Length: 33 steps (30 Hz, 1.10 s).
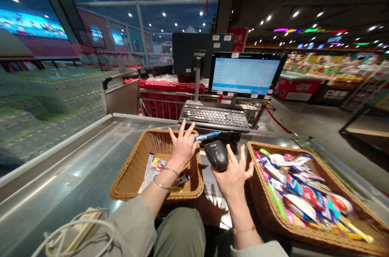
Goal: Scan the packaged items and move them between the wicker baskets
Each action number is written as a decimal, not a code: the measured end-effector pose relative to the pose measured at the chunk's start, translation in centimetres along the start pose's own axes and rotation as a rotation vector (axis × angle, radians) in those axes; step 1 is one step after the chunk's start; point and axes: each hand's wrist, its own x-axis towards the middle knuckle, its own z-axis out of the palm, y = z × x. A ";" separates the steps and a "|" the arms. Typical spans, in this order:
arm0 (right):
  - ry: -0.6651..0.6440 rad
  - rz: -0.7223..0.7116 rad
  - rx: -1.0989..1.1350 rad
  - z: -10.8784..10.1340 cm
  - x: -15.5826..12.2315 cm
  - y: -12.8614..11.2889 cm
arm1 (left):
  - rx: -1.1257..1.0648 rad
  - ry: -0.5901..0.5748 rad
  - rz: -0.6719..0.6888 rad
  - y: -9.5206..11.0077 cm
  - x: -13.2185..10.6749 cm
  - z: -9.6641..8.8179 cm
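Note:
My left hand (182, 145) hovers over the left wicker basket (127, 180) with fingers spread, while its thumb and forefinger pinch a blue packaged toothbrush (207, 136). My right hand (232, 174) grips a black barcode scanner (216, 154) in its palm, the other fingers splayed. The scanner's head sits just below the blue item. A few packaged items (152, 170) lie in the left basket. The right wicker basket (358, 218) is heaped with several colourful packaged toothbrushes (299, 194).
A black keyboard (214, 117) and a lit till screen (244, 75) stand beyond the baskets on the steel checkout counter (67, 172). A power strip with white cable (80, 228) lies at lower left. Red shopping baskets (165, 86) sit behind a rail.

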 end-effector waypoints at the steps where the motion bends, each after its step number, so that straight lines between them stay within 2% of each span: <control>1: -0.001 -0.002 0.006 0.0 0.0 0.0 | 0.000 -0.002 0.004 0.0 0.0 0.0; 24: 0.002 -0.007 0.014 -0.1 0.1 0.2 | -0.041 -0.022 -0.008 0.6 0.2 -0.1; 33: -0.015 0.009 0.031 -0.2 0.1 0.2 | -0.037 0.026 0.004 0.8 0.3 0.0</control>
